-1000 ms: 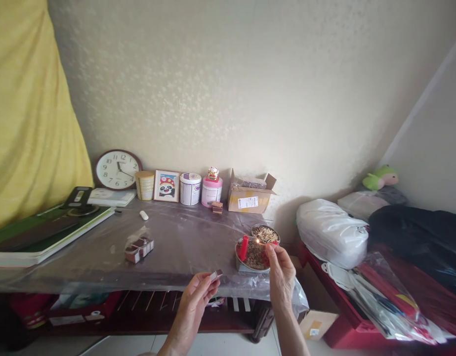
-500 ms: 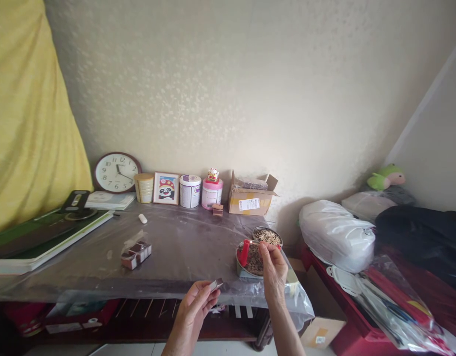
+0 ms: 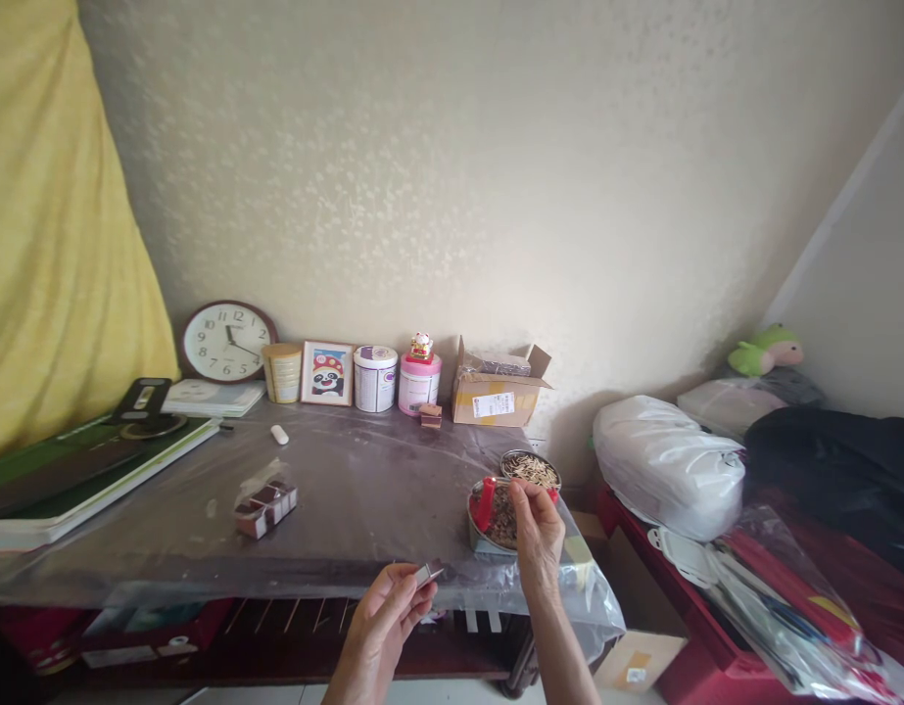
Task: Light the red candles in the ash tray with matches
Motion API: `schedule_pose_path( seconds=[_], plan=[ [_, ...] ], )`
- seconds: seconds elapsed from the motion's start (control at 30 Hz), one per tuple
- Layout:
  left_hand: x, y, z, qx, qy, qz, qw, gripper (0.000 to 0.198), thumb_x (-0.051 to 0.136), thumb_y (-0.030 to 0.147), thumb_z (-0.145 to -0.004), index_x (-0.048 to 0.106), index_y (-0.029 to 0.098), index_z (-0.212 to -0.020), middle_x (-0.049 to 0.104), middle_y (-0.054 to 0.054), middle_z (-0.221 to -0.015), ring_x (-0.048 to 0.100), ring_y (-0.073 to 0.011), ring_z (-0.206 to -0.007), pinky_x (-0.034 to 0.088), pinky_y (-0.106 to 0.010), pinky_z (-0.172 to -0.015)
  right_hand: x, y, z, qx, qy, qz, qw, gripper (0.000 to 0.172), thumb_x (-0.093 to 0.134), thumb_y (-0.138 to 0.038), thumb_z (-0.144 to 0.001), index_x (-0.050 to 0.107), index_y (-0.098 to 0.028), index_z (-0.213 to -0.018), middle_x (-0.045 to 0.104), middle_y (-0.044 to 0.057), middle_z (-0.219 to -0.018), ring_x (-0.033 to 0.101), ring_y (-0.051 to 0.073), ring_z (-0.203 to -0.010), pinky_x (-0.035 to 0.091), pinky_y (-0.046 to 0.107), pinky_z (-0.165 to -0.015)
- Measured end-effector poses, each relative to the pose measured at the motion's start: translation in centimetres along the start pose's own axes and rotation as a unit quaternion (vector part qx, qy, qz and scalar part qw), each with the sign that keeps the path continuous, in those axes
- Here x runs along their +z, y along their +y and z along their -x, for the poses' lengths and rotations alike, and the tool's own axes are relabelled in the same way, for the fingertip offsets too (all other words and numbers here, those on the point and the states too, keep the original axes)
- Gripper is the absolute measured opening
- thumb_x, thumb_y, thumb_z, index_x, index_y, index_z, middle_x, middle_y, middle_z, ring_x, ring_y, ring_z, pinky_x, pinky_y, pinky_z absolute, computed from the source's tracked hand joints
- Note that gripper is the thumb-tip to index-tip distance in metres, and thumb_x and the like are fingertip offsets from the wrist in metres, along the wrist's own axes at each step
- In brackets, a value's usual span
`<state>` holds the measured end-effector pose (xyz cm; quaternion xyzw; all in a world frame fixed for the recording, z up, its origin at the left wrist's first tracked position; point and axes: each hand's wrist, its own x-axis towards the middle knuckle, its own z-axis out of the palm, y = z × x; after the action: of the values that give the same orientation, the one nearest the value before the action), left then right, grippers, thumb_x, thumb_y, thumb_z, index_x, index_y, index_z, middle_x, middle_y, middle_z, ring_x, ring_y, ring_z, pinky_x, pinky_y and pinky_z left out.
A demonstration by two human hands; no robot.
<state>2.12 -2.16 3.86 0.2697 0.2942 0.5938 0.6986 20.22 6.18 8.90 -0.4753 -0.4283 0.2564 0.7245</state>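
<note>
My left hand (image 3: 389, 612) is closed around a small matchbox-like box (image 3: 427, 575), thumb and fingers at its sides, just in front of the table's front edge. My right hand (image 3: 538, 529) is in a pinch above the near tin (image 3: 488, 541); what its fingertips hold, if anything, is too small to make out. Brown grainy-looking contents (image 3: 503, 519) fill that tin, and an upright red piece (image 3: 485, 502) stands at its left side. Just behind is a round tin (image 3: 504, 466) of pale, thin sticks (image 3: 531, 468), partly covered by my right hand.
A plastic-wrapped pack of small brown boxes (image 3: 266, 504) lies on the plastic-covered table (image 3: 363, 490). Behind stand a clock (image 3: 229, 341), a picture frame (image 3: 327, 373), canisters (image 3: 376, 380) and a cardboard box (image 3: 492, 397). White bags (image 3: 664, 465) sit to the right.
My right hand has shifted slightly left and down over the near tin. My left hand keeps the small box almost in place. The view has turned slightly.
</note>
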Motion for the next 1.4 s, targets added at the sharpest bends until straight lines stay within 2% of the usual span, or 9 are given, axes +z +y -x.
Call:
schedule_pose_path(
  seconds=[0.43,0.77,1.23,1.4],
  plan=[
    [-0.19,-0.05,-0.02,0.001,0.002,-0.001,1.0,0.025,0.068,0.04,-0.074,0.067,0.019,-0.087,0.071,-0.007,-0.094,0.06,-0.0192,-0.094,0.042,-0.031,-0.089,0.2,0.66,-0.1,-0.009,-0.006,0.013,1.0,0.033,0.067,-0.049,-0.069,0.067,-0.017,-0.079,0.065,0.001,-0.069,0.054,0.016,-0.065,0.043,0.029,-0.068],
    [0.61,0.54,0.4,0.002,0.019,-0.017,1.0,0.028,0.069,0.041,-0.071,0.069,0.018,-0.086,0.071,-0.009,-0.094,0.061,-0.0216,-0.094,0.043,-0.033,-0.088,0.17,0.75,-0.14,-0.012,-0.007,0.015,1.0,0.032,0.067,-0.048,-0.071,0.067,-0.018,-0.079,0.065,0.001,-0.071,0.054,0.016,-0.066,0.044,0.029,-0.067],
    [-0.33,-0.14,-0.35,0.002,0.008,-0.012,1.0,0.025,0.069,0.039,-0.073,0.068,0.018,-0.086,0.071,-0.008,-0.093,0.061,-0.0201,-0.092,0.044,-0.032,-0.086,0.18,0.89,-0.18,-0.017,-0.007,0.009,1.0,0.032,0.067,-0.048,-0.07,0.067,-0.018,-0.08,0.065,0.001,-0.074,0.055,0.016,-0.069,0.045,0.028,-0.067],
    [-0.18,-0.15,-0.28,0.002,0.027,-0.012,1.0,0.031,0.072,0.043,-0.067,0.069,0.018,-0.083,0.071,-0.009,-0.093,0.061,-0.0214,-0.092,0.045,-0.031,-0.086,0.18,0.97,-0.23,-0.015,-0.005,0.008,1.0,0.031,0.068,-0.048,-0.07,0.067,-0.018,-0.078,0.066,0.001,-0.072,0.055,0.016,-0.068,0.045,0.029,-0.068]
  ],
)
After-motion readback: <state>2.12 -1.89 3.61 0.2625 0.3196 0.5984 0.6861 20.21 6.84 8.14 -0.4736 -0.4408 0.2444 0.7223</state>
